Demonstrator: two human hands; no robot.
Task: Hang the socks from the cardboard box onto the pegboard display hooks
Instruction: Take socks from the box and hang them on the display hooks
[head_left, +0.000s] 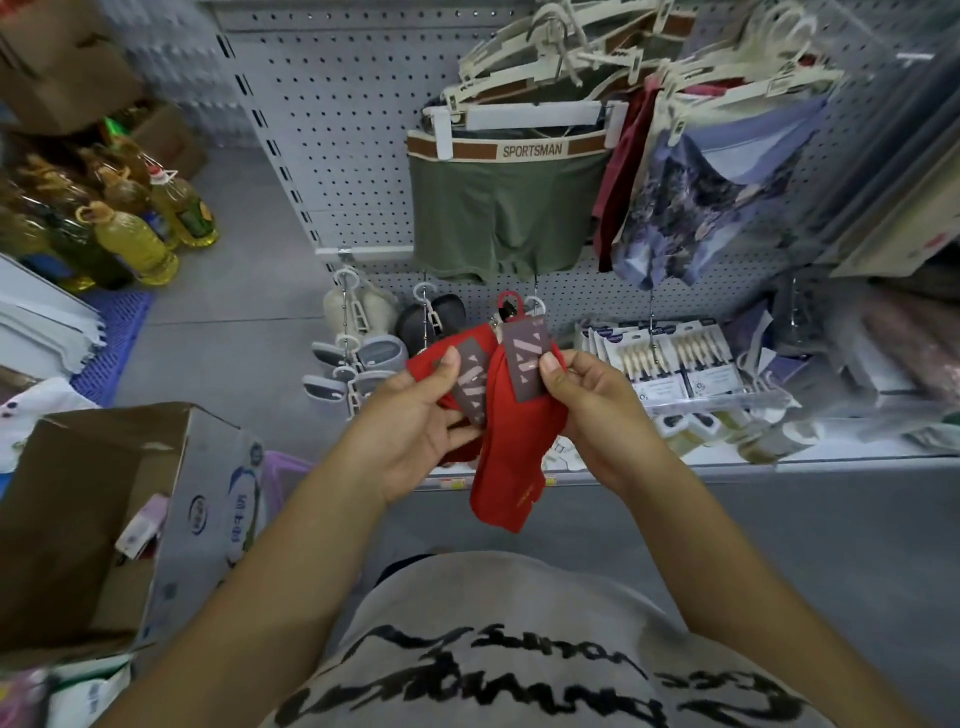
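Observation:
I hold two pairs of red socks in front of the grey pegboard. My left hand grips one red pair with the thumb on its grey label. My right hand pinches the other red pair at its grey label, and its red hanger loop sticks up. That pair hangs down between my hands. The open cardboard box stands on the floor at the lower left, with a small packet inside. Grey and beige socks hang on a low pegboard hook.
Green boxer shorts and patterned underwear hang on white hangers above my hands. Packs of small tools hang to the right over a low shelf. Cooking oil bottles stand on the floor at left.

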